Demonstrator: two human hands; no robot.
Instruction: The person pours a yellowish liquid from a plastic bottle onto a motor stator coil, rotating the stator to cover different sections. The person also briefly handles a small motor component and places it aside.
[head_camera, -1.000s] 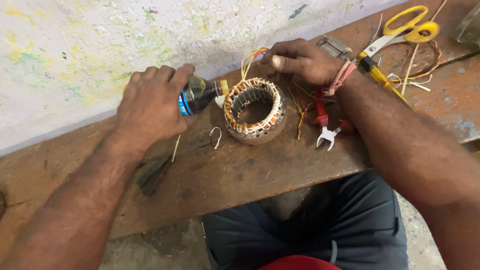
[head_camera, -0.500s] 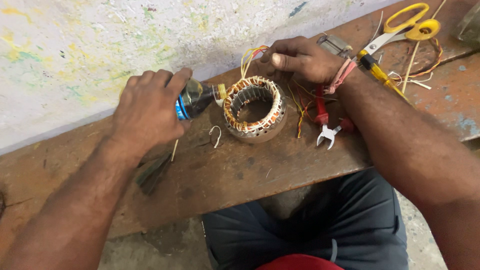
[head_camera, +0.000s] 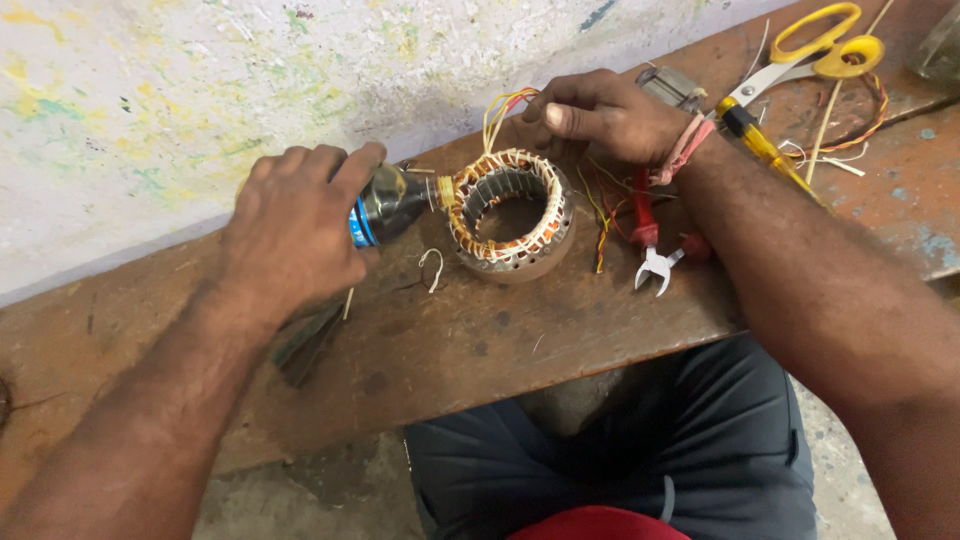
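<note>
A ring-shaped motor stator (head_camera: 510, 215) with copper windings and tan insulation lies on a brown wooden bench (head_camera: 560, 330). My left hand (head_camera: 295, 235) grips a small dark bottle (head_camera: 385, 205) with a blue band, tipped sideways so its neck touches the stator's left edge. My right hand (head_camera: 600, 115) rests on the far rim of the stator and pinches the yellow and red lead wires (head_camera: 500, 105) that rise from it.
Red-handled cutting pliers (head_camera: 655, 245) lie right of the stator under my right forearm. A yellow-handled screwdriver (head_camera: 760, 145) and yellow-handled scissors (head_camera: 810, 45) sit at the back right among wire scraps. A bent white wire (head_camera: 433, 268) lies near the stator. A painted wall stands behind.
My left hand has tipped the bottle a little closer to the stator's left edge. My right hand stays on the lead wires.
</note>
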